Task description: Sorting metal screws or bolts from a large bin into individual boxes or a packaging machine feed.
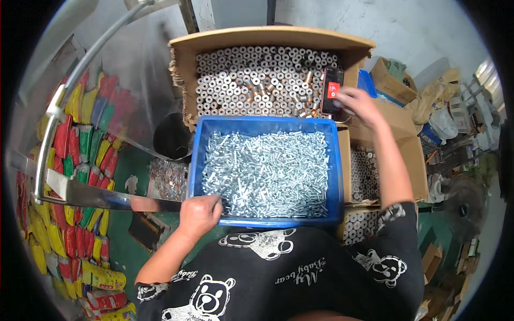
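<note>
A blue plastic bin point(267, 220) full of loose silver screws point(267, 171) stands right in front of me. At its near left corner my left hand point(201, 215) is closed, knuckles up, with the fingertips over the screws. What lies inside that fist is hidden. My right hand point(360, 104) reaches past the bin's far right corner, fingers stretched out and touching a smartphone point(330, 99) with a lit red patch on its screen. The phone leans on the right side of a cardboard box point(267, 36) holding rows of metal cylinders with holed ends point(251, 69).
A smaller cardboard box point(409, 166) with more cylinders is right of the bin. A curved metal frame point(80, 69) and flat bar point(118, 201) reach in from the left. Red, yellow and green bags point(80, 214) pile up beyond. A fan point(465, 206) stands far right.
</note>
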Tool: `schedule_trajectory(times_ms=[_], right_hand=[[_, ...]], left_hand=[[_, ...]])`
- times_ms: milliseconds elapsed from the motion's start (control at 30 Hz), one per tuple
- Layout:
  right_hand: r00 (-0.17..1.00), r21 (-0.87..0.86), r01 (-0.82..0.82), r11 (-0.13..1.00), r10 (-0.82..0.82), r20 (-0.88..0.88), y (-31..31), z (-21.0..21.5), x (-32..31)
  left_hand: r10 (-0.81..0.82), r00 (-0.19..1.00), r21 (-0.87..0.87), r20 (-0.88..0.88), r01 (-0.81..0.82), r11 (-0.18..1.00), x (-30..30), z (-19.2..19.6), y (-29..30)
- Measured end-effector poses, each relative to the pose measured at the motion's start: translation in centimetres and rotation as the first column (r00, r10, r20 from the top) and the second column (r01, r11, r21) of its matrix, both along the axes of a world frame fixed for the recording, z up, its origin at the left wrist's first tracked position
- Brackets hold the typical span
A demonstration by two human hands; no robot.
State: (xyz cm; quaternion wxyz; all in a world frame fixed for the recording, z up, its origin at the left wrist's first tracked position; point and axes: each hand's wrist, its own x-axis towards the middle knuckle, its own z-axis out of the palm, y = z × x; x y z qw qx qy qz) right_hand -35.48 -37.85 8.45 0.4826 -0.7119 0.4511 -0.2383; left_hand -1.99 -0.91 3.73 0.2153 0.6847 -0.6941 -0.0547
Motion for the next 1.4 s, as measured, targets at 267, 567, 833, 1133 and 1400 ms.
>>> schedule_trajectory(times_ms=[267, 567, 833, 1133, 1400], right_hand=[[0.681, -0.524, 0.1, 0.846, -0.441, -0.584, -8.2, -0.4, 21.3], [0.761, -0.795, 0.167, 0.583, -0.589, -0.272, -7.5, -3.2, 22.5], [0.925, -0.551, 0.38, 0.743, -0.289, 0.248, 1.6, -2.2, 27.5], [0.919, 0.143, -0.34, 0.929, 0.296, 0.261, 16.2, -3.1, 38.7], [0.801, -0.415, -0.519, 0.747, 0.256, -0.542, 16.8, -5.0, 15.1]], left_hand=[[-0.09, 0.988, -0.106, -0.127, 0.076, 0.991, 1.0, -0.7, 0.4], [-0.139, 0.969, -0.154, -0.205, 0.109, 0.982, 2.1, -2.3, 0.2], [-0.161, 0.968, -0.185, -0.191, 0.126, 0.975, 2.6, -2.4, 0.8], [-0.115, 0.979, -0.109, -0.171, 0.097, 0.989, 2.0, -2.7, 0.7], [-0.03, 0.995, -0.161, -0.099, 0.014, 0.987, 1.1, -2.2, 0.9]])
